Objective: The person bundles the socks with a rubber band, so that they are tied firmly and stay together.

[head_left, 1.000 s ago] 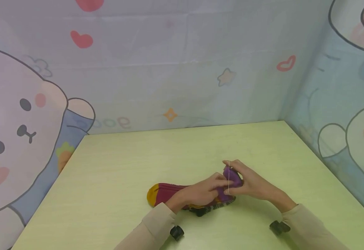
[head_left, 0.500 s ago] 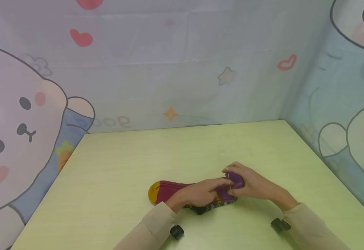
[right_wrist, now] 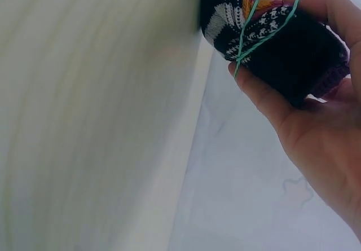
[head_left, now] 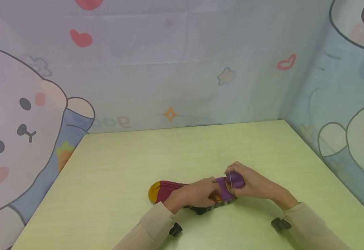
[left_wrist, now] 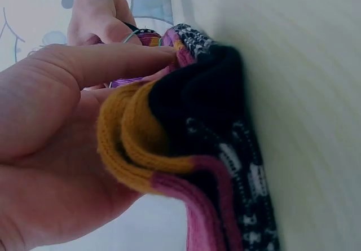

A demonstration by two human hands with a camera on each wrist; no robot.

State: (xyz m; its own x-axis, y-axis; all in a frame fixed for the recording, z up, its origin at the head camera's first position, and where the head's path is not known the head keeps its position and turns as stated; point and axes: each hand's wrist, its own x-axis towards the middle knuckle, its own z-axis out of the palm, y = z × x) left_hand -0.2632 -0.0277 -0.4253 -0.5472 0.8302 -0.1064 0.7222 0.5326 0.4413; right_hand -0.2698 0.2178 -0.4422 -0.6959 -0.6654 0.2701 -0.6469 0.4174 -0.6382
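A pair of socks (head_left: 170, 190) lies near the table's front, maroon with mustard toes, purple cuffs and a black-and-white patterned part. My left hand (head_left: 197, 192) holds the socks about their middle; in the left wrist view its thumb (left_wrist: 124, 64) presses along them beside the mustard and black folds. Over the cuff end, my right hand (head_left: 252, 183) grips the folded purple part (head_left: 235, 180) between thumb and fingers. A thin elastic band (right_wrist: 240, 56), green in the right wrist view, crosses the folded end. The left fingertips are partly hidden by the socks.
The pale yellow table (head_left: 131, 156) extends around the socks to its back edge. A printed cloth (head_left: 144, 69) with cartoon animals and hearts hangs behind it and along the sides. A black wrist device (head_left: 281, 224) sits under the right sleeve.
My left hand's fingers have drawn back leftward from the band and cuff. The band now curves against the folded purple end. My right hand has shifted slightly and keeps its grip.
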